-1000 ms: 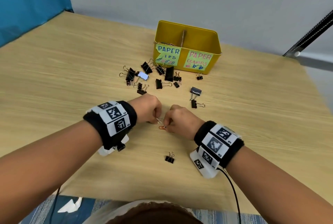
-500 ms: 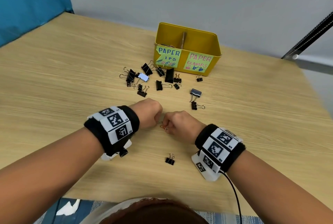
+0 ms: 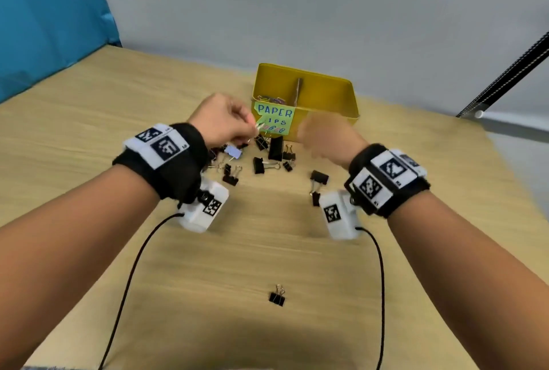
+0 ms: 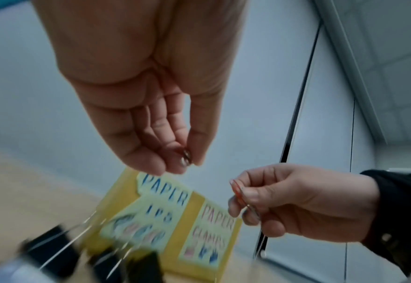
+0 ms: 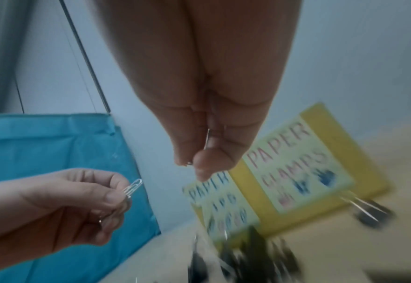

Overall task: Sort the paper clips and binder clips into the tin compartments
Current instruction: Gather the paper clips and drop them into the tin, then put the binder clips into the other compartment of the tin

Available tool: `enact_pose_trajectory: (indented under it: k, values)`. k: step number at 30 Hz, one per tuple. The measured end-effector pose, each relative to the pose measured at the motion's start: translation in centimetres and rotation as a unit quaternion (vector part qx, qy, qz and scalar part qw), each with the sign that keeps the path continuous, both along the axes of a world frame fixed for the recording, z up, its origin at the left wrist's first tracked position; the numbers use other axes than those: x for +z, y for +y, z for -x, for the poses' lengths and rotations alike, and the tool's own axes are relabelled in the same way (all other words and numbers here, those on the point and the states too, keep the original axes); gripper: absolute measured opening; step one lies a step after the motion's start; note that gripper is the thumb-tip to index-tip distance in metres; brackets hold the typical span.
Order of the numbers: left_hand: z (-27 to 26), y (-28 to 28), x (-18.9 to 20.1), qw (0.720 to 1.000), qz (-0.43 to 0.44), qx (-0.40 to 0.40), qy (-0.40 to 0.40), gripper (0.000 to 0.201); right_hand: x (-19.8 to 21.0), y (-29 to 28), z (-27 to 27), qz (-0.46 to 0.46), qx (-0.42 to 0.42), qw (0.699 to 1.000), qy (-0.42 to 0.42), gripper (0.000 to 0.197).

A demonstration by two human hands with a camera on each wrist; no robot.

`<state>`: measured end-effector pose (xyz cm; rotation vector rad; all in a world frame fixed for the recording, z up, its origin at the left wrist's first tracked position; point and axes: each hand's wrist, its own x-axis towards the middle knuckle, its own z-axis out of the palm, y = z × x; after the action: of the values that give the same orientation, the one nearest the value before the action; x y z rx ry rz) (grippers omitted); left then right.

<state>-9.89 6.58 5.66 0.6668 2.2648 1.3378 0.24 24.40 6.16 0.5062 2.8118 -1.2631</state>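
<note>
Pinched between thumb and fingertips of the left hand (image 3: 221,121) is a silver paper clip (image 5: 133,186), held in the air above the binder clips (image 3: 261,164) scattered on the wooden table (image 3: 89,120) and just left of the yellow tin (image 3: 326,93). A blue cloth (image 3: 44,12) is seen at the table's far left edge. The tin is divided by an upright partition (image 3: 298,90); coloured paper clips (image 3: 271,99) are visible in its left compartment, behind the green "PAPER" label (image 3: 274,118), and a second label reading "PAPER CLAMPS" (image 4: 211,227) is fixed beside it. In front of the tin's right half, the right hand (image 3: 325,139) is raised and blurred in the head view; from the left wrist view a red paper clip (image 4: 238,192) is seen gripped between its thumb and forefinger. One lone binder clip (image 3: 277,298) is left on the table near the person, well apart from the rest.
</note>
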Motion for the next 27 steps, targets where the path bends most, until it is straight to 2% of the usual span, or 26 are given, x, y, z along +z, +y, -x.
enact_pose_trajectory:
  k: [4, 7, 8, 13, 16, 19, 21, 23, 24, 25, 27]
  values:
    - [2.8, 3.9, 2.5, 0.994, -0.049, 0.064, 0.075, 0.023, 3.0, 1.2, 5.3, 0.019, -0.058, 0.993, 0.099, 0.02]
    - [4.7, 6.4, 2.3, 0.988, -0.024, 0.092, 0.124, 0.012, 3.1, 1.6, 8.7, -0.04, -0.097, 0.986, 0.13, 0.005]
    - [5.4, 7.1, 2.2, 0.985, -0.02, 0.099, 0.137, 0.007, 3.0, 1.6, 9.6, -0.063, -0.101, 0.984, 0.132, 0.004]
    - [6.8, 8.1, 1.3, 0.978, 0.033, 0.09, 0.184, 0.022, 2.1, 1.5, 11.5, -0.143, -0.072, 0.984, 0.083, 0.02]
    - [6.8, 8.0, 0.7, 0.969, 0.087, 0.064, 0.222, 0.033, 1.6, 1.4, 11.2, -0.158, -0.038, 0.986, 0.045, 0.026]
    - [5.0, 6.6, 0.7, 0.953, 0.107, 0.063, 0.278, 0.031, 1.7, 1.2, 9.3, -0.184, -0.042, 0.98, 0.065, 0.027]
    - [2.6, 4.8, 0.4, 0.96, 0.073, 0.004, 0.269, 0.02, 2.1, 0.9, 6.8, -0.22, -0.032, 0.971, 0.088, 0.023]
    - [-0.4, 2.8, -0.1, 0.972, 0.058, -0.117, 0.197, 0.015, 1.9, 0.6, 3.8, -0.236, -0.001, 0.969, 0.074, 0.018]
    - [-1.9, 2.1, -0.4, 0.965, 0.086, -0.186, 0.161, 0.017, 1.6, 0.5, 2.4, -0.233, 0.016, 0.971, 0.042, 0.019]
    - [-3.5, 1.5, -0.9, 0.947, 0.139, -0.253, 0.138, 0.022, 1.0, 0.4, 1.2, -0.231, 0.037, 0.972, -0.011, 0.025]
    - [-6.8, 1.1, -2.0, 0.89, 0.244, -0.37, 0.111, 0.039, -0.7, 0.7, -0.6, -0.243, 0.084, 0.953, -0.157, 0.059]
